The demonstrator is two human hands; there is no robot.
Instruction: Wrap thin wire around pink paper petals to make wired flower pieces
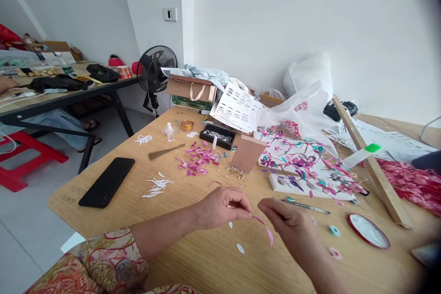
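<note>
Over the middle of the table, my left hand (223, 207) pinches one end of a narrow pink petal (269, 235) between thumb and finger. The petal's free end curves down to the right. Close beside it, my right hand (292, 223) is closed in a pinch; whatever lies between its fingertips is too small to make out. Two small white leaf-shaped pieces, one of them a white petal (240, 248), lie on the table below my hands. Beyond them are a pile of pink petals (200, 158) and an upright brown card (245, 154).
A black phone (106, 183) and white slivers (157, 187) lie left. Flower sprays (310, 165) rest on white foam at right, near a pen (310, 207), tape rolls (334, 230), a red-rimmed lid (368, 230) and a wooden bar (375, 170). A fan (156, 69) stands behind.
</note>
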